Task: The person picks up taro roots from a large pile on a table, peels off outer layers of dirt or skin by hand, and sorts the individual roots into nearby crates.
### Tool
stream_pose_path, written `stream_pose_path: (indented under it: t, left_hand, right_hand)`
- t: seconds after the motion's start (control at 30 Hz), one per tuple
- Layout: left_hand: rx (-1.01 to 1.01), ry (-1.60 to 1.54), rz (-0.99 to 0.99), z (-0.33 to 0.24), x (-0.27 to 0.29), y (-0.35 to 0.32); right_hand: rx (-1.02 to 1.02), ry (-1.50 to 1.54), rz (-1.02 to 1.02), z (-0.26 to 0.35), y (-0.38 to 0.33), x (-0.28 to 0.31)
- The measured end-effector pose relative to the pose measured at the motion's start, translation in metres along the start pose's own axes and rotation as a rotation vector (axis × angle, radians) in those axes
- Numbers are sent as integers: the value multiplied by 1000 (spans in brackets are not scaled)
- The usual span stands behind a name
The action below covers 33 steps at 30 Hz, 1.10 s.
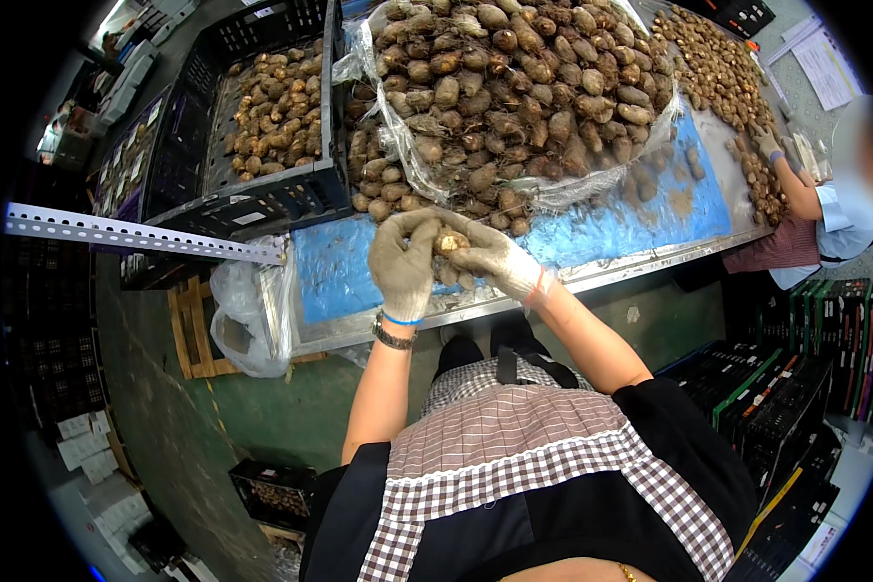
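In grey-beige work gloves, my left hand (404,262) and my right hand (500,258) meet above the table's near edge. Between their fingers is a small brown taro (449,242) with a pale yellowish patch facing up. Fingers of both hands are closed round it. Right beyond my hands, a big heap of hairy brown taros (524,92) rises out of a clear plastic liner (412,175). Loose taros (383,184) lie left of the liner, close to my left hand. Beneath my hands, more taros are partly hidden.
At the left stands a black crate (252,204) with cleaner taros inside. A blue sheet (592,233) covers the metal-edged table (650,254). A perforated metal bar (145,231) juts in from the left. On the right, a co-worker (815,213) handles another taro pile (713,68). Stacked crates (776,388) stand behind.
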<state>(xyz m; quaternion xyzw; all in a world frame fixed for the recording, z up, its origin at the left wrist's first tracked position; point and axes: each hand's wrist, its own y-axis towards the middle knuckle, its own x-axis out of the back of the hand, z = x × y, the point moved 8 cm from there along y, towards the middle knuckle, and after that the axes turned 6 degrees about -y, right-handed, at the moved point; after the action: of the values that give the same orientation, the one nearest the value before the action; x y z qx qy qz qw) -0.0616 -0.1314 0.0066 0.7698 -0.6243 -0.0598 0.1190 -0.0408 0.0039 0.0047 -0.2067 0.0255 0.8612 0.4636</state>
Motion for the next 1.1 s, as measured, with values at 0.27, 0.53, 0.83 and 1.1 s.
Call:
stream_pose_path:
  t: [0.27,0.53,0.83,1.1]
  left_hand:
    - [206,-198,44,8,4,12]
    - [131,-189,158,-2,-19,3]
    - [316,-386,-98,31,-6,4]
    - [307,-200,156,15,-46,-1]
  right_hand:
    - [16,-152,-147,11,-6,25]
    - [-15,-169,-275,-9,7,47]
    - [-11,747,-224,-31,7,41]
    - [-66,1039,-151,-53,-10,57]
